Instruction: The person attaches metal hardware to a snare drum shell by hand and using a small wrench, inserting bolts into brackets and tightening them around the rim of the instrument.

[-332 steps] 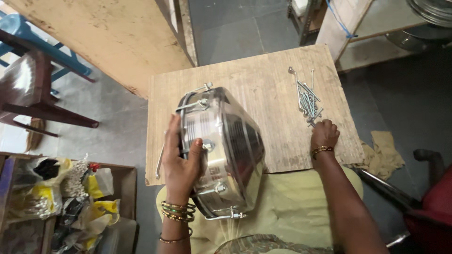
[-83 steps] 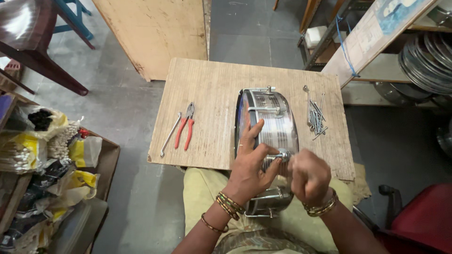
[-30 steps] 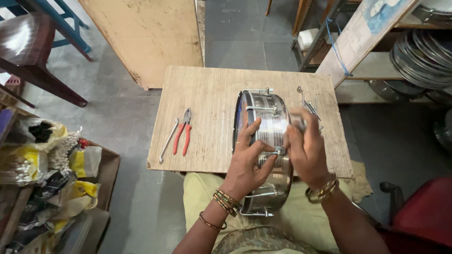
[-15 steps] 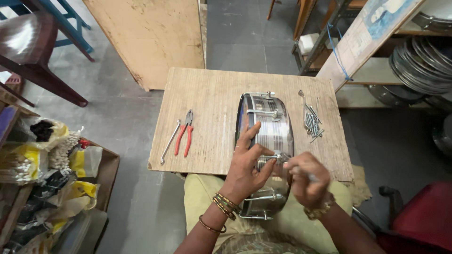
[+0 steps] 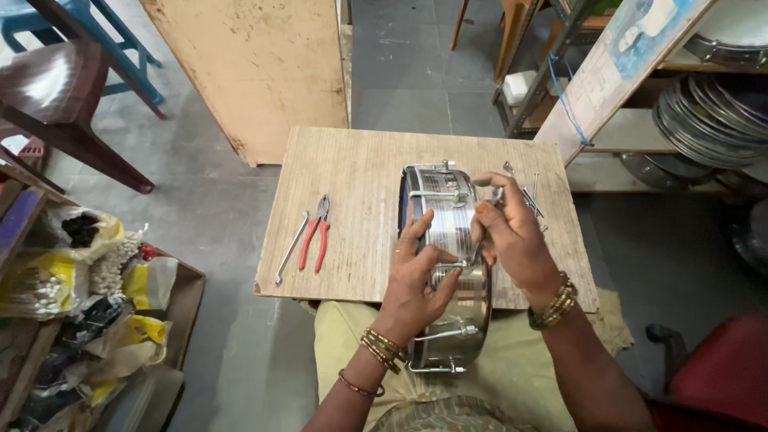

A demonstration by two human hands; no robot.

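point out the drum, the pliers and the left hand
drum [image 5: 448, 228], head view, on its shiny metal shell
pliers [image 5: 314, 244], head view, on the red handles
left hand [image 5: 412, 280], head view, on the back of the hand

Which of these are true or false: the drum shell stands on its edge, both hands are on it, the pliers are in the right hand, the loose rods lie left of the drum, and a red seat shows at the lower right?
1. The shiny metal drum shell stands on its edge on the wooden board. True.
2. Both hands are at the drum. True: the left hand rests on its side and the right hand is at its top.
3. The red-handled pliers are in the right hand. False: they lie on the board, left of the drum.
4. The loose metal rods lie left of the drum. False: they lie to its right.
5. A red seat shows at the lower right. True.
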